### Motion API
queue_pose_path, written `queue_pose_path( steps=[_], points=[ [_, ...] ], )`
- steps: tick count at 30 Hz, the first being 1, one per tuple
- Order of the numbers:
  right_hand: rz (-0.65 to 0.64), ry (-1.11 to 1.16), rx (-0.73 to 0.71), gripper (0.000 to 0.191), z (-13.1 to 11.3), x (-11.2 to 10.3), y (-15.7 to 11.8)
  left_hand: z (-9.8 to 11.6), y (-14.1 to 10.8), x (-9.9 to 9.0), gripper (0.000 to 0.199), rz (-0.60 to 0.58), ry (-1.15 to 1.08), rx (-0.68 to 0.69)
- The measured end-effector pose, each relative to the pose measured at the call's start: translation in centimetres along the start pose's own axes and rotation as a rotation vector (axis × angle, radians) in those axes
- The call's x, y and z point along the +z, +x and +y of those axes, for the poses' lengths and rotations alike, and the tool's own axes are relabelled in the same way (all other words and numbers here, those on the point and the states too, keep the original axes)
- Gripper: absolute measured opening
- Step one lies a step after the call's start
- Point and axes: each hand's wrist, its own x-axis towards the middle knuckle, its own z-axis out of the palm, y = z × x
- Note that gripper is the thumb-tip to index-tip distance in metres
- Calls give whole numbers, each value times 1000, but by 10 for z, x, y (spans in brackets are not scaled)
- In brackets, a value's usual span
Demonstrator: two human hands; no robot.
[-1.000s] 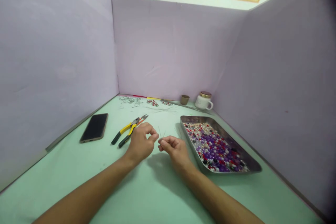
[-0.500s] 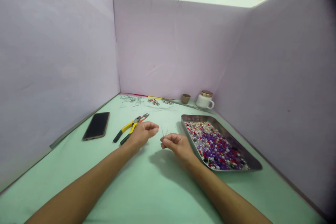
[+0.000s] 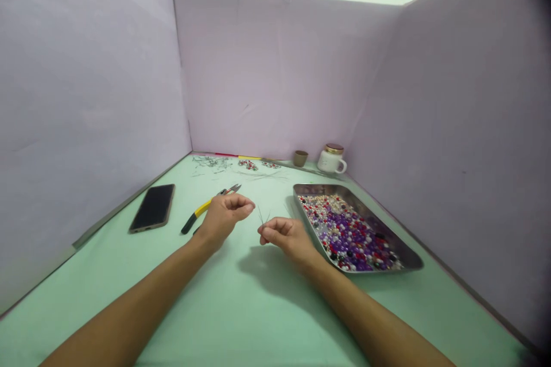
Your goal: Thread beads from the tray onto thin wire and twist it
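Observation:
Thin wires (image 3: 264, 218) stick up from the pinched fingertips of my right hand (image 3: 286, 236), held above the green tabletop. To their left is my left hand (image 3: 226, 215), thumb and fingertips pressed together; whatever lies between them, if anything, is too small to make out. Beneath and behind that hand lie pliers (image 3: 200, 210) with yellow and black handles, partly covered by it. Beside my right hand stands a metal tray (image 3: 408, 249) holding many loose beads (image 3: 348, 235) in purple, red, white, black and gold.
A phone (image 3: 152, 208) lies at the left. Along the back are a pile of wire pieces (image 3: 212, 161), beaded pieces (image 3: 248, 165), a small brown cup (image 3: 300, 158) and a lidded white mug (image 3: 330, 161). Pale partition walls (image 3: 275, 74) enclose the table on three sides.
The whole view has shifted slightly. My left hand has moved a little left over the pliers, covering more of them. My right hand keeps its pinch on the wires.

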Motion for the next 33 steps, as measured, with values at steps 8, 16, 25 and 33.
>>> queue_pose_path(
  steps=[8, 16, 25, 33],
  points=[
    [121, -332, -172, 10, -3, 2, -4, -3, 1, -2, 27, -20, 37, -120],
    [-99, -9, -28, 14, -2, 3, -5, -1, 2, -4, 13, -349, -246, -360],
    [-388, 293, 119, 20, 14, 9, -10, -15, -1, 2, 11, -563, -355, -165],
    [-446, 213, 176, 23, 14, 24, -13, -18, 0, 11, 13, -527, -338, -81]
  ],
)
